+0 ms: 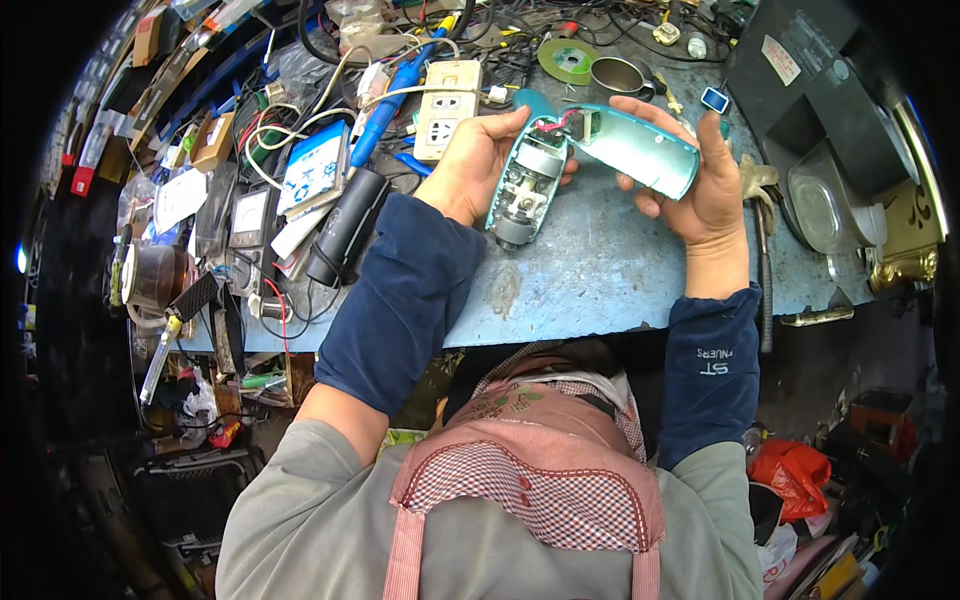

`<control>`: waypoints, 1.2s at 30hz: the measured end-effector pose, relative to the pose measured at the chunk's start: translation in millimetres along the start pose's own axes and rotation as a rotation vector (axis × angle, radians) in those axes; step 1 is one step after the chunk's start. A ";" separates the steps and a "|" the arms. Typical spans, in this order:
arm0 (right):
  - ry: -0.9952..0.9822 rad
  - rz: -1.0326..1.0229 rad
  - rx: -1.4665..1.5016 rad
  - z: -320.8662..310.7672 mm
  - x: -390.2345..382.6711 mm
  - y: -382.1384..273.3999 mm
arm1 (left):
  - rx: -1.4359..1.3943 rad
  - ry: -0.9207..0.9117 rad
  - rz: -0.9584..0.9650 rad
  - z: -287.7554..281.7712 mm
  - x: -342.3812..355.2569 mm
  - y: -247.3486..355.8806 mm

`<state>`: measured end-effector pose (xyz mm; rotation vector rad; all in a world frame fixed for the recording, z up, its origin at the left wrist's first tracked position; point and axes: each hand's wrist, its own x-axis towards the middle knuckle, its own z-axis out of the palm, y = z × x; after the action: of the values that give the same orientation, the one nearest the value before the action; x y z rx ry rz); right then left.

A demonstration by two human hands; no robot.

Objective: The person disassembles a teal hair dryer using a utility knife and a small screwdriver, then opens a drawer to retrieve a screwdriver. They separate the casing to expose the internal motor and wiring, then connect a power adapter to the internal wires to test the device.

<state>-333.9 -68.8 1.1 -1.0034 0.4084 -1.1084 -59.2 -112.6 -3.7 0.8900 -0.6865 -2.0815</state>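
A teal handheld appliance is split lengthwise into two parts. My left hand [470, 160] is closed around the motor half [528, 185], where a silvery metal motor and mechanism show inside the casing. In my right hand [705, 190] is the hollow shell half [640, 152], its pale inner side turned up and tilted. Red wires [568, 122] run between the two parts at their far ends, near a small board in the shell. Both halves are held above the blue worktable [570, 290]. What the appliance is for cannot be made out.
Left of my hands are a white power strip [446, 108], a blue soldering iron [385, 115], a black cylinder [347, 228] and a meter [248, 218]. Beyond lie a green disc [566, 60] and a metal cup [620, 77]. Rightward are a hammer [762, 215] and a clear container [835, 205].
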 end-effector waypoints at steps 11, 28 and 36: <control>0.079 -0.135 -0.037 0.8 -4.0 2.4 | -0.023 0.019 -0.014 -5.1 2.7 4.8; 0.199 -0.237 -0.134 10.6 9.0 16.7 | -0.041 -0.003 -0.048 -4.9 2.2 4.4; 0.384 -0.253 -0.237 19.4 21.2 23.6 | -0.128 -0.064 -0.106 -11.3 3.4 4.6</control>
<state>-297.9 -76.4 -4.3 -1.0684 0.7508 -1.5159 -50.2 -119.9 -8.6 0.8062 -0.5425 -2.2290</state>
